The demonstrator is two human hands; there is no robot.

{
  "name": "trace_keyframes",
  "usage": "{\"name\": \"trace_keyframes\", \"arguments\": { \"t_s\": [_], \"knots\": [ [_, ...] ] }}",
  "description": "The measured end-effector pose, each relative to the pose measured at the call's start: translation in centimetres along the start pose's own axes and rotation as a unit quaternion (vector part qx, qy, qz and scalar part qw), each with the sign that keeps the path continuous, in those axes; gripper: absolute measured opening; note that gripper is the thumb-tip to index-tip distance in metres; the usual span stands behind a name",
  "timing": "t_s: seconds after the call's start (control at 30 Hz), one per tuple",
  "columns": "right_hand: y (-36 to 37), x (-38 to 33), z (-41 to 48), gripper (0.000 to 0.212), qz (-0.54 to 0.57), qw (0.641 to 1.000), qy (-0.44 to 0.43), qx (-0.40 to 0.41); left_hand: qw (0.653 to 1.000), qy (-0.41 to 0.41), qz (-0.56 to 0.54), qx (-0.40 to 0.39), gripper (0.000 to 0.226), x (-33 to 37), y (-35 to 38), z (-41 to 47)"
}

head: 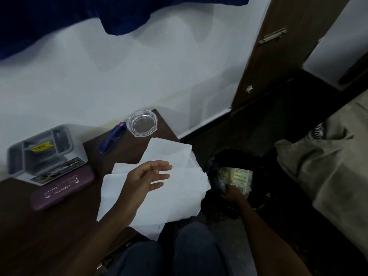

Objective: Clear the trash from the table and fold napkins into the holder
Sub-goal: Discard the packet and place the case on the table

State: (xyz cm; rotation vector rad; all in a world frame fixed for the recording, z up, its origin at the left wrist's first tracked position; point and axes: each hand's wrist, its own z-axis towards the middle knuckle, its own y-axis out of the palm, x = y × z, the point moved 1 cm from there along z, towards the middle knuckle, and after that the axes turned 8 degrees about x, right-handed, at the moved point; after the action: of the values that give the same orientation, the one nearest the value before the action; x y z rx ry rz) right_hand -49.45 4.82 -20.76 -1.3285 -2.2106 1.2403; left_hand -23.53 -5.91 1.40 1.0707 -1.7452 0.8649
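Several white napkins (175, 188) lie spread flat and overlapping at the right edge of the dark wooden table (49, 236), some hanging past the edge. My left hand (145, 180) hovers over them, fingers apart, holding nothing. My right hand (234, 194) reaches down into a black-lined trash bin (258, 166) on the floor beside the table, its fingers on a pale yellow printed wrapper (237, 176). A grey compartmented holder (39, 150) with a yellow item inside stands at the table's back left.
A glass ashtray (142, 123) and a blue pen (112, 139) sit at the table's far corner. A purple case (61, 188) lies in front of the grey holder. A grey cloth heap (318, 168) is right of the bin. My knees (179, 253) are below.
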Motion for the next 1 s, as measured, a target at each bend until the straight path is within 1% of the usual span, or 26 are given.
{"name": "trace_keyframes", "arguments": {
  "t_s": [0.07, 0.13, 0.2, 0.27, 0.37, 0.43, 0.5, 0.57, 0.63, 0.7, 0.77, 0.83, 0.9, 1.0],
  "knots": [
    [-1.0, 0.2, 0.2, 0.034, 0.052, 0.995, 0.027, 0.078, 1.0, 0.0, 0.007, 0.005, 0.029, -0.3, 0.0, -0.1],
    [-2.3, 0.4, 0.1, 0.026, 0.115, 0.987, 0.032, 0.111, 1.0, -0.007, 0.01, 0.007, 0.03, -0.5, 0.0, -0.2],
    [-3.6, 0.5, -0.2, 0.023, 0.177, 0.976, 0.017, 0.123, 1.0, -0.012, 0.011, 0.003, 0.031, -0.5, 0.0, -0.5],
    [-4.7, 0.5, -0.8, 0.03, 0.193, 0.971, -0.004, 0.143, 1.0, -0.01, 0.011, 0.0, 0.031, -0.2, -0.2, -0.9],
    [-6.6, -0.7, -3.1, 0.021, 0.214, 0.963, -0.028, 0.163, 1.0, -0.001, 0.007, 0.002, 0.031, 0.2, -1.4, -1.2],
    [-7.8, -2.0, -4.7, 0.021, 0.222, 0.957, -0.048, 0.18, 1.0, 0.005, 0.015, 0.006, 0.03, 0.3, -2.6, -1.3],
    [-9.0, -3.6, -6.3, 0.021, 0.219, 0.954, -0.07, 0.191, 0.999, 0.021, 0.042, 0.021, 0.028, 0.1, -4.1, -1.2],
    [-10.2, -5.5, -7.8, 0.022, 0.21, 0.952, -0.094, 0.204, 0.993, 0.053, 0.092, 0.053, 0.029, -0.7, -6.3, -0.7],
    [-11.1, -7.4, -9.4, 0.021, 0.18, 0.95, -0.122, 0.226, 0.978, 0.084, 0.16, 0.105, 0.033, -1.8, -8.9, -0.2],
    [-12.1, -9.6, -11.3, 0.021, 0.143, 0.945, -0.152, 0.252, 0.951, 0.099, 0.243, 0.164, 0.034, -2.7, -11.9, 0.3],
    [-12.9, -12.0, -13.5, 0.02, 0.118, 0.934, -0.198, 0.274, 0.918, 0.092, 0.313, 0.226, 0.036, -3.1, -14.9, 0.4],
    [-13.3, -14.2, -15.4, 0.02, 0.101, 0.923, -0.249, 0.276, 0.89, 0.071, 0.365, 0.265, 0.037, -3.8, -17.8, 0.5],
    [-13.0, -16.2, -17.0, 0.022, 0.098, 0.92, -0.279, 0.257, 0.875, 0.052, 0.403, 0.262, 0.044, -5.1, -20.3, 0.8],
    [-11.7, -18.9, -19.1, 0.022, 0.102, 0.912, -0.333, 0.216, 0.858, 0.057, 0.469, 0.2, 0.061, -6.5, -22.1, 1.0]
  ]
}}
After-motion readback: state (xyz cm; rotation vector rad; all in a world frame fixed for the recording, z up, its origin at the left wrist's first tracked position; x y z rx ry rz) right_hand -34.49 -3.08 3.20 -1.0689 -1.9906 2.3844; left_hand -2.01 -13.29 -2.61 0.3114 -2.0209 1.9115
